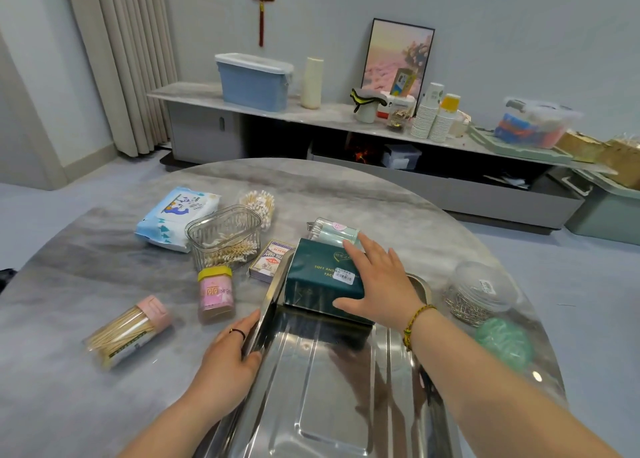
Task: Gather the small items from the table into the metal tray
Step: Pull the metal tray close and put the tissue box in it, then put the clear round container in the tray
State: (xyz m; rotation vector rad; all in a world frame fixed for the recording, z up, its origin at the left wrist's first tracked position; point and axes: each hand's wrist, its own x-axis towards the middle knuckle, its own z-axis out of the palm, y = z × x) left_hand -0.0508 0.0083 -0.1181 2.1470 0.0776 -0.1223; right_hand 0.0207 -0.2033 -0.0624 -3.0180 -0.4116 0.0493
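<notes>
The grey marbled tabletop (104, 405) fills the near scene. On it, near and right of centre, lies the metal tray (332, 388), long and shiny, its near part bare. At the tray's far end rests a dark green tissue pack (318, 277); the right hand (381, 284) lies spread over it, fingers open and thumb along the pack's near edge, a loose grip that presses rather than closes. The left hand (228, 357) grips the tray's left rim, fingers curled over the edge.

Far left lies a blue-and-white wipes pack (176, 215), and just beside it a clear cotton-swab box (225, 239). A toothpick tube (128, 329) lies on its side at near left. A clear jar of clips (478, 295) stands right of the tray, with a green ball (505, 343) nearer. A pink jar (214, 293) stands upright left of the tray, a small card box (270, 260) beyond it.
</notes>
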